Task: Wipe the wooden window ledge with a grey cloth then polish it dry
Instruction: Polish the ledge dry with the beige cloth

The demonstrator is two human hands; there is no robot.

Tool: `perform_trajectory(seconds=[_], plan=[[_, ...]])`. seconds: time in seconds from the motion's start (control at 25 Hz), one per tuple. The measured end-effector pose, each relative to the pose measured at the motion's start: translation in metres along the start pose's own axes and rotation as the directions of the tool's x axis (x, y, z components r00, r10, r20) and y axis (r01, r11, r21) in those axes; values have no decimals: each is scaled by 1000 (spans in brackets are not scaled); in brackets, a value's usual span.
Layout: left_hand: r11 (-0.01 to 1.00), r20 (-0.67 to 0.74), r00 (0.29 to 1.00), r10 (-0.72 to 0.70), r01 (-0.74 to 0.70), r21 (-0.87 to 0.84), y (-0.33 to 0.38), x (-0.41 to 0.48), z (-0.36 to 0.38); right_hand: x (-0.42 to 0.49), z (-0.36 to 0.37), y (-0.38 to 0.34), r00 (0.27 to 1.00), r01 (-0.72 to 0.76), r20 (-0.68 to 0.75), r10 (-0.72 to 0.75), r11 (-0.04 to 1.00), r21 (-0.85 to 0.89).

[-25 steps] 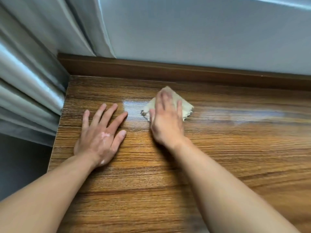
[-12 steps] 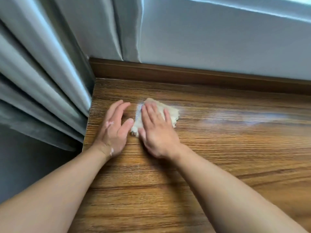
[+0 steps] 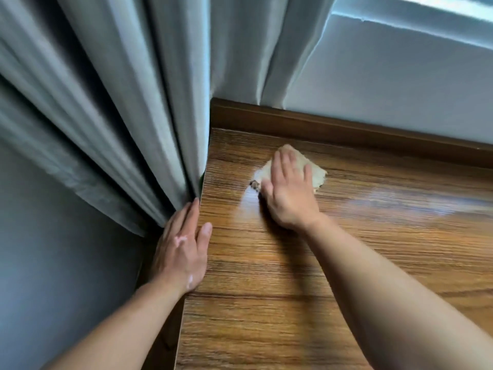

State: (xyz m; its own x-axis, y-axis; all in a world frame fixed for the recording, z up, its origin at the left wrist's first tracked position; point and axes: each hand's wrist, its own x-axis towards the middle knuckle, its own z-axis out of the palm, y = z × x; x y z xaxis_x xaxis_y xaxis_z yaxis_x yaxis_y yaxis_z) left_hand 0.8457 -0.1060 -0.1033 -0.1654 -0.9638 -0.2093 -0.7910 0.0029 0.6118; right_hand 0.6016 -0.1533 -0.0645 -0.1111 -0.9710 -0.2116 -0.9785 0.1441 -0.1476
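The wooden window ledge [image 3: 333, 263] fills the lower right of the head view, with a damp sheen across its far part. A small pale, beige-looking cloth [image 3: 316, 170] lies flat on it near the back left corner. My right hand [image 3: 289, 193] presses flat on the cloth, fingers spread, covering most of it. My left hand [image 3: 184, 247] rests at the ledge's left edge, fingers together and extended, touching the grey curtain and holding nothing.
Grey curtain folds [image 3: 106, 108] hang along the ledge's left edge and into the back corner. A raised wooden trim [image 3: 346, 129] runs along the back under the pale wall. Left of the ledge is a drop beside a grey wall [image 3: 53, 263].
My left hand slid off the ledge top to its left edge against the curtain. My right hand and the cloth stay near the back left corner; the view swung left.
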Motion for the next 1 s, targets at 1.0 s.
perform_trajectory(seconds=[1.0], plan=[[963, -112, 993, -42, 10, -270, 11, -14, -7, 77, -8, -60, 948, 317, 7, -317, 946, -71]])
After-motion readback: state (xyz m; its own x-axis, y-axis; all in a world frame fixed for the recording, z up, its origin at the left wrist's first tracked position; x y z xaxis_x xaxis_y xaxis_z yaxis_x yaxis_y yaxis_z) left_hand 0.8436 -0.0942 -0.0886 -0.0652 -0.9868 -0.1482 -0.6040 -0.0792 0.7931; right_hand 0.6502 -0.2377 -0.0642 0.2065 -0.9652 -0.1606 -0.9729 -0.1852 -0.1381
